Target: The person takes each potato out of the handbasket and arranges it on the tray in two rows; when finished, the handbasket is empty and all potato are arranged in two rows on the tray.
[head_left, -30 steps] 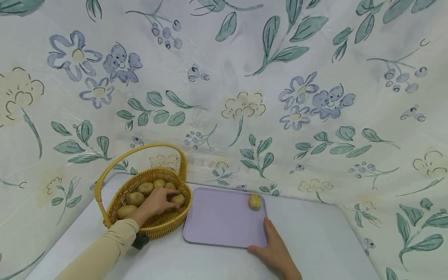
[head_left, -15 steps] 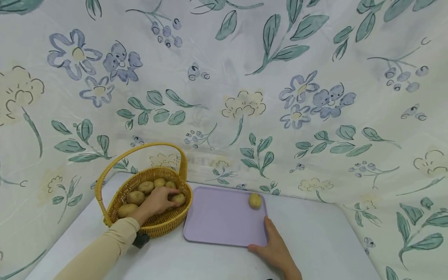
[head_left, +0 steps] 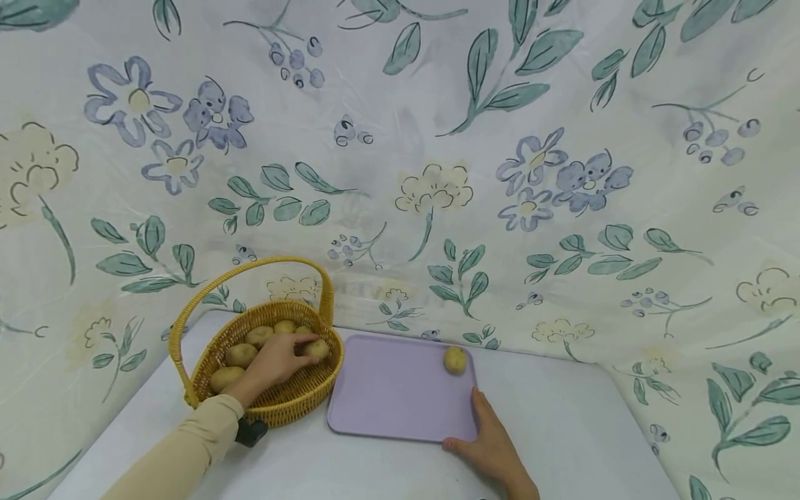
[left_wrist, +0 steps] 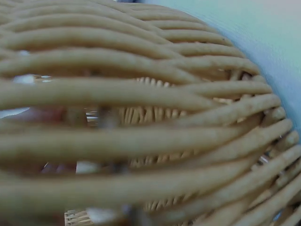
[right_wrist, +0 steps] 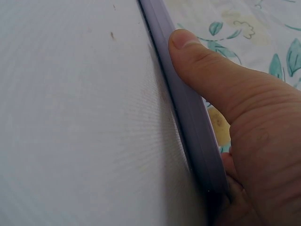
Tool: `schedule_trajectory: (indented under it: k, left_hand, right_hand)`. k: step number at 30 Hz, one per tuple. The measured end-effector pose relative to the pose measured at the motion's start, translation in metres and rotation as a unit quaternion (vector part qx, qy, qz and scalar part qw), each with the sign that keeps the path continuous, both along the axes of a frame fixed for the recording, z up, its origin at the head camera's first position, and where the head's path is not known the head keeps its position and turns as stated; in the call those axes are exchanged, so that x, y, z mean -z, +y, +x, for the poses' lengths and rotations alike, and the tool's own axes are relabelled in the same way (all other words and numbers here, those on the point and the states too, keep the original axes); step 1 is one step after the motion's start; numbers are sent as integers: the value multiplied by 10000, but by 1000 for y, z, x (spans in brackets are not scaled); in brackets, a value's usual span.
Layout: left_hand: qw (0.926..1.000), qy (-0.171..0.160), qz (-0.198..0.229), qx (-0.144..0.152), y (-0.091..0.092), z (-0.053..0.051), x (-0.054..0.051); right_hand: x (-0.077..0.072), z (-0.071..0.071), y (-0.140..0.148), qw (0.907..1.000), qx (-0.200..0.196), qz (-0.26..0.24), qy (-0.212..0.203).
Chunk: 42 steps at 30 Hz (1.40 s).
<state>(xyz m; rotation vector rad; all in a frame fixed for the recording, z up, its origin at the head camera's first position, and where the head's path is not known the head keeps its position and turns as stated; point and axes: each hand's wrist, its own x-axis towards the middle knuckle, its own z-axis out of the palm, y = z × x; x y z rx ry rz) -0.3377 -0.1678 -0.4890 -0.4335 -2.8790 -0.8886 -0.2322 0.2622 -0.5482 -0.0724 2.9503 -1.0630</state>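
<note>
In the head view my left hand (head_left: pixel 281 357) reaches into the yellow wicker basket (head_left: pixel 284 414) and grips a potato (head_left: pixel 317 348) between thumb and fingers, near the basket's right wall. Several other potatoes (head_left: pixel 241 355) lie in the basket along its far and left sides. The left wrist view is filled by the basket's woven wall (left_wrist: pixel 117 94), which hides most of the hand. My right hand (head_left: pixel 490 444) holds the near right corner of a lilac tray (head_left: pixel 400 389). Its thumb (right_wrist: pixel 202 56) presses on the front edge and the fingers lie along the right side.
One potato (head_left: pixel 455 360) sits in the tray's far right corner. The tall basket handle (head_left: pixel 250 264) arches over the basket's far left side. A floral cloth (head_left: pixel 400 173) hangs behind the white table (head_left: pixel 562 417).
The potato in my left hand has risen slightly, along with the hand. My right hand and the tray stay where they were.
</note>
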Motion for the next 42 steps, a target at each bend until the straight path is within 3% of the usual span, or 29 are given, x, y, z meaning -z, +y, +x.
schedule_trajectory:
  k: [16,29,42]
  left_hand:
    - [9993,75,256,-271,-3,13,-8]
    - [9977,133,491,-457,3,24,-23]
    - [9966,345,638,-401,12,31,-33]
  right_hand:
    - [-2,1,1,10000,54,-5,-56]
    - [-1,2,2,10000,20,31,7]
    - [0,0,-1,10000,30,46,32]
